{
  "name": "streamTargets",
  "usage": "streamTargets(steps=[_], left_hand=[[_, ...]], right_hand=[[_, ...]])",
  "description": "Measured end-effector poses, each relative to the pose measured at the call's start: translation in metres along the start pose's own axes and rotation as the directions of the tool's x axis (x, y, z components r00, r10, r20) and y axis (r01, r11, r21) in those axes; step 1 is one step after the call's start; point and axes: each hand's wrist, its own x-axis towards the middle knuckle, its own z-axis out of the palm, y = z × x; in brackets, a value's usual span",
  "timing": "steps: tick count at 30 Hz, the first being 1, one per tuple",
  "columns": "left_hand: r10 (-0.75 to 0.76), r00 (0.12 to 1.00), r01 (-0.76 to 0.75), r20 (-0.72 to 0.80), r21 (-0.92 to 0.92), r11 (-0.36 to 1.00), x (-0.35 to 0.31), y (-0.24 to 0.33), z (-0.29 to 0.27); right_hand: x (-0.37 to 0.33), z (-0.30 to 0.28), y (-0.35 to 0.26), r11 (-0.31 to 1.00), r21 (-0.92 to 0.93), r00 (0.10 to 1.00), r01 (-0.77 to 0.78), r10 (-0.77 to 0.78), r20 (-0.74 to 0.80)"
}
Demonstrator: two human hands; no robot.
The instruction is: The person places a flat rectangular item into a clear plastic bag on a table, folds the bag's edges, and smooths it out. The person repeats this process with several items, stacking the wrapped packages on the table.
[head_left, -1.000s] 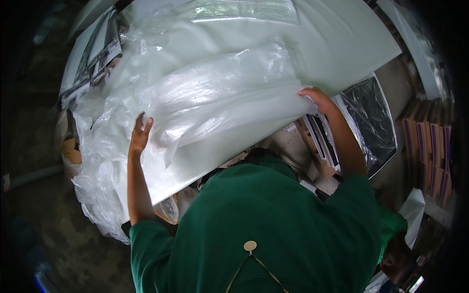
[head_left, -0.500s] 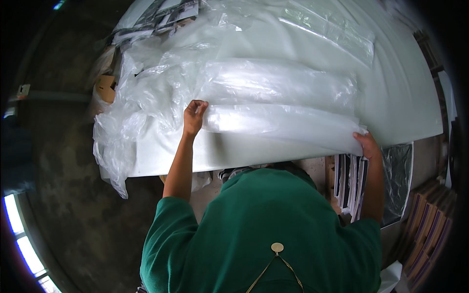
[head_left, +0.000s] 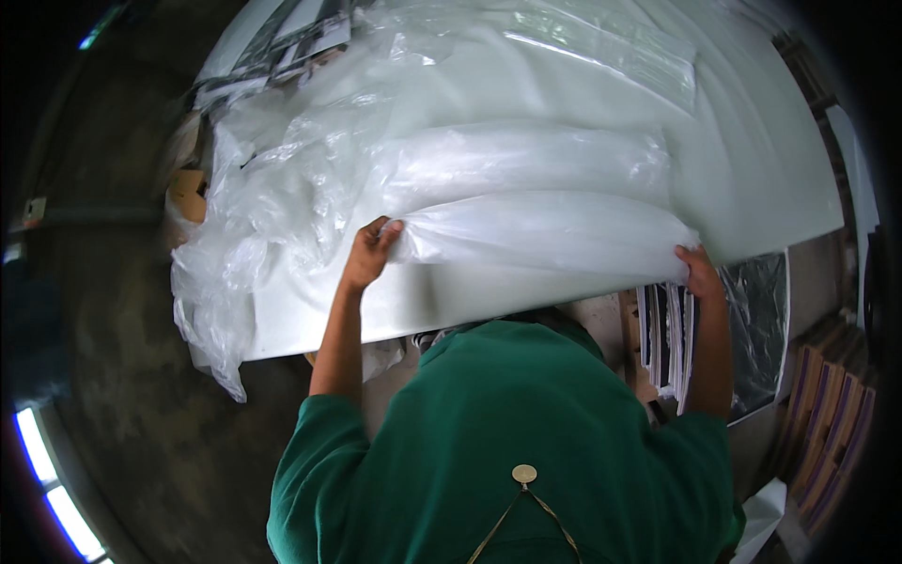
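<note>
A long folded band of clear plastic film [head_left: 545, 228] is stretched between my hands along the table's near side. My left hand [head_left: 369, 252] pinches its left end, where the film gathers into creases. My right hand [head_left: 698, 270] grips the other end, thumb on top and the remaining fingers mostly hidden. Just beyond it lies another flat length of clear film [head_left: 526, 160]. A crumpled heap of the same film [head_left: 291, 183] spreads out to the left and droops over the table's edge.
The pale-covered table [head_left: 329, 315] ends just in front of my body. Flat dark-and-white packets [head_left: 282, 47] lie far left, and a clear plastic sleeve [head_left: 611, 52] at the back. Below the right edge stand upright panels [head_left: 665, 329], and farther right stacked brown boards [head_left: 827, 428].
The film between my hands is drawn tauter, with creases now fanning from my left hand. Both hands still grip its ends. The whole view has shifted slightly.
</note>
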Motion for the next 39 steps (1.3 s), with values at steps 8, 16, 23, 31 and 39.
streamTargets(steps=[8, 16, 23, 31, 39], left_hand=[[0.1, 0.968, -0.03, -0.228, 0.289, 0.957, 0.034, -0.029, 0.018], [0.588, 0.732, -0.061, -0.344, 0.826, 0.56, 0.014, 0.034, 0.056], [0.518, 0.807, -0.489, 0.285, 0.813, 0.315, 0.028, 0.035, 0.147], [0.421, 0.845, -0.501, 0.33, 0.764, 0.407, 0.03, 0.011, 0.134], [0.43, 0.882, -0.407, 0.195, 0.775, 0.484, 0.014, -0.016, 0.045]], right_hand=[[0.035, 0.009, -0.007, 0.871, -0.486, 0.942, 0.07, -0.218, -0.256], [0.004, 0.096, -0.037, 0.014, -0.964, 0.385, -0.265, -0.915, -0.119], [0.01, 0.256, 0.065, 0.051, -0.76, 0.658, 0.648, -0.538, 0.526], [0.041, 0.128, 0.043, -0.025, -0.998, 0.842, 0.052, -0.537, 0.057], [0.028, 0.039, -0.005, -0.152, -0.892, 0.876, -0.426, -0.316, -0.365]])
